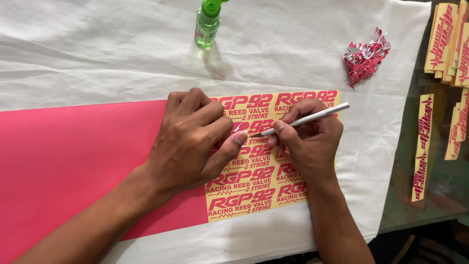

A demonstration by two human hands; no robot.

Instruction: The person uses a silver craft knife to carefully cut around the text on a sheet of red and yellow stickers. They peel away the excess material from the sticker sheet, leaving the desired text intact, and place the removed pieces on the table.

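Right now I am pinching the knife (pixel 305 119) in my right hand (pixel 312 142), its blade pointing left toward my left hand (pixel 193 142), whose fingers are pressing the sticker sheet (pixel 264 195) flat.

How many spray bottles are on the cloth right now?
1. A small green spray bottle stands upright at the far edge of the white cloth, beyond the left hand and right hand. Its top is cut off by the frame.
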